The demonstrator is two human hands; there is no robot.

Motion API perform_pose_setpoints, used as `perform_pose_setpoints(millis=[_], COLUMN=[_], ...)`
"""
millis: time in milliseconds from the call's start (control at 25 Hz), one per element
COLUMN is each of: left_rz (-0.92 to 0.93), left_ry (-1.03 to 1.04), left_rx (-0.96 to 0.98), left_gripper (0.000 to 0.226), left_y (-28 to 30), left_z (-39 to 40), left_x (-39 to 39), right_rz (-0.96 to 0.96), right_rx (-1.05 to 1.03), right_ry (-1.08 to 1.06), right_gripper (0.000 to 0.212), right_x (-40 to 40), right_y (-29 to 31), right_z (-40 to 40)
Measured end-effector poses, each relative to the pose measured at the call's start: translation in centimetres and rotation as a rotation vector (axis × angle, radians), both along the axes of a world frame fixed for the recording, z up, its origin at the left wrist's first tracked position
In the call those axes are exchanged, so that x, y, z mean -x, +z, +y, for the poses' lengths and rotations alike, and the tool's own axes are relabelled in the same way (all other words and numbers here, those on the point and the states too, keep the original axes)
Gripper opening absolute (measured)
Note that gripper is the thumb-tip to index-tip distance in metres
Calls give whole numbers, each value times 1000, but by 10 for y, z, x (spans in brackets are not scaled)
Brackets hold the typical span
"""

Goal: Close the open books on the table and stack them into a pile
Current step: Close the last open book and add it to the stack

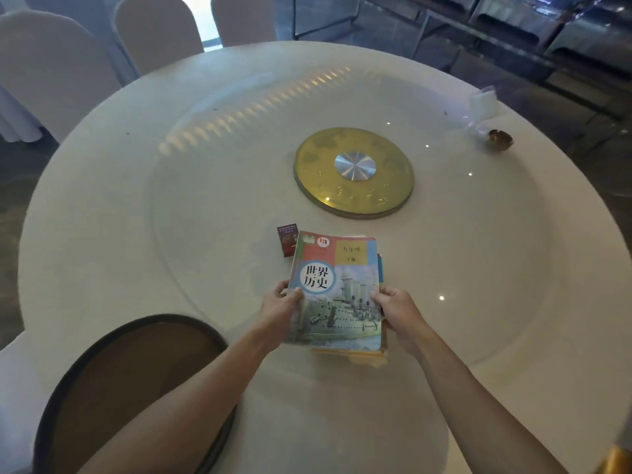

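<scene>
A closed textbook [337,268] with a warship picture and a blue circle on its cover lies on top of a pile on the white round table [119,186]. Edges of other closed books show beneath it: an orange one [352,355] at the near side and a blue one [380,268] at the right. My left hand [280,311] grips the top book's left edge, thumb on the cover. My right hand [398,311] holds the right edge of the pile, thumb on the cover.
A small dark red box [287,240] lies just left of the pile's far corner. A gold turntable hub [354,172] sits at the centre under a glass turntable. A brown chair back [133,388] stands near left; a small brown dish [500,139] and clear stand far right.
</scene>
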State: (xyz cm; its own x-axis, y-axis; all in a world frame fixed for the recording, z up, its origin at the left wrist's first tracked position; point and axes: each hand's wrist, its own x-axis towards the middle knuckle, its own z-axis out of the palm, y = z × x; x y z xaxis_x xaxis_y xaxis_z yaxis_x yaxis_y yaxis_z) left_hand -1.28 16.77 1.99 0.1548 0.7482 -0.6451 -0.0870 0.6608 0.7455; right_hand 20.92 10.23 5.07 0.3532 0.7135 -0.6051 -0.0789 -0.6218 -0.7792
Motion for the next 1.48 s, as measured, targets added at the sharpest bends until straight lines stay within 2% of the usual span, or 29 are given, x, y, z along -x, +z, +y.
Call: perform_pose_setpoints(millis=[120, 200, 400, 520, 640, 760, 1000, 1120, 1240, 1480], left_rz=[168, 263, 414, 552, 646, 751, 650, 601, 579, 579], left_ry=[-37, -33, -110, -227, -326, -396, -416, -427, -409, -409], left_rx=[-28, -33, -96, -178, -246, -308, -289, -282, -246, -198], left_gripper=[29, 24, 31, 34, 33, 35, 39, 43, 37, 39], left_y=[-12, -19, -43, -54, -61, -72, -71, -71, -72, -64], left_z=[1, -1, 0, 3, 6, 11, 12, 11, 8, 11], left_x=[-26, -40, -46, -43, -40, -38, -44, -42, -44, -54], right_rz=[-135, -163, -258, -417, -600, -729, -716, -738, -660, -644], right_rx=[65, 87, 121, 156, 185, 205, 202, 203, 204, 221], right_ry=[19, 19, 71, 177, 286, 323, 265, 242, 181, 157], right_gripper=[22, 18, 14, 21, 19, 24, 23, 28, 35, 24], right_x=[-22, -31, -34, -34, -37, -39, -38, -36, -35, -38], right_y=[-23, -39, -68, -83, -93, -97, -111, -113, -118, -123], right_z=[2, 7, 11, 5, 1, 4, 6, 7, 12, 21])
